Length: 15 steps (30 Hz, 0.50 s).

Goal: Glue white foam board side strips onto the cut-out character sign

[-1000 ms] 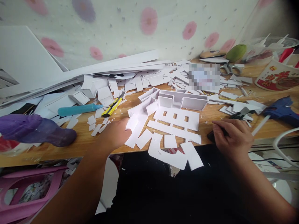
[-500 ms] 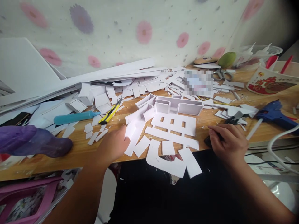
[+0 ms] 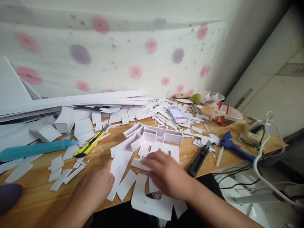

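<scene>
While right hand (image 3: 163, 172) arches over white strip (image 3: 137, 163), thumb and fingers apart, left hand (image 3: 98, 183) curls beside white assembly (image 3: 149, 136) on counter (image 3: 97, 158), grip unclear. Upright walls look joined; flat pieces (image 3: 128, 185) nearer counter edge seem loose, unattached.

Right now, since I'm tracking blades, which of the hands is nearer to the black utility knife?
Right. The right hand is over the white pieces, left of the black utility knife and apart from it; the left hand is farther left, by their left edge.
</scene>
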Motion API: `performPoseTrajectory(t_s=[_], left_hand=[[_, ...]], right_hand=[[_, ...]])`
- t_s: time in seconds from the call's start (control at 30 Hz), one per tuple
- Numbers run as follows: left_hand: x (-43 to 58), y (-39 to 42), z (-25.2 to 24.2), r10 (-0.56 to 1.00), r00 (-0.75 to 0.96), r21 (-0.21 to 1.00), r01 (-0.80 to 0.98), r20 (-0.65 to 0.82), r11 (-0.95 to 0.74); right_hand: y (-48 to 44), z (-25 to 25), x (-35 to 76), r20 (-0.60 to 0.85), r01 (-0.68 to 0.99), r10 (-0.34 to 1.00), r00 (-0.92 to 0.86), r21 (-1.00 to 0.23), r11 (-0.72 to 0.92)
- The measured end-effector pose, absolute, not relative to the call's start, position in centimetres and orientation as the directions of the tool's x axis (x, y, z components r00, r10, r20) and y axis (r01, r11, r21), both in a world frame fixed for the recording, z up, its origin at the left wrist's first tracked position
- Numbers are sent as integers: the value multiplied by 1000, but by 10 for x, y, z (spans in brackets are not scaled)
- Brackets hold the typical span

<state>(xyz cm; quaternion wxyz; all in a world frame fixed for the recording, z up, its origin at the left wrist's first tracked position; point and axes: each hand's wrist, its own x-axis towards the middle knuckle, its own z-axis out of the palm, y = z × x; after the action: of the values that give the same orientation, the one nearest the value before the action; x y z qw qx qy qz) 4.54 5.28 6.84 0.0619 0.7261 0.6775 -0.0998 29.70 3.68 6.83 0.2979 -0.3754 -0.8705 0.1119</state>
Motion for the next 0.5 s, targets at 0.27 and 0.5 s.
performPoseTrajectory(t_s=[0.27,0.5], left_hand=[[35,60,52,958,99,-7,995,-269,-104],[44,52,66,960,102,16,995,-262,-101]], right_hand=[[85,63,201,164,662,733,-660,-335,671],[83,47,201,213,652,781,-587,-447,612]])
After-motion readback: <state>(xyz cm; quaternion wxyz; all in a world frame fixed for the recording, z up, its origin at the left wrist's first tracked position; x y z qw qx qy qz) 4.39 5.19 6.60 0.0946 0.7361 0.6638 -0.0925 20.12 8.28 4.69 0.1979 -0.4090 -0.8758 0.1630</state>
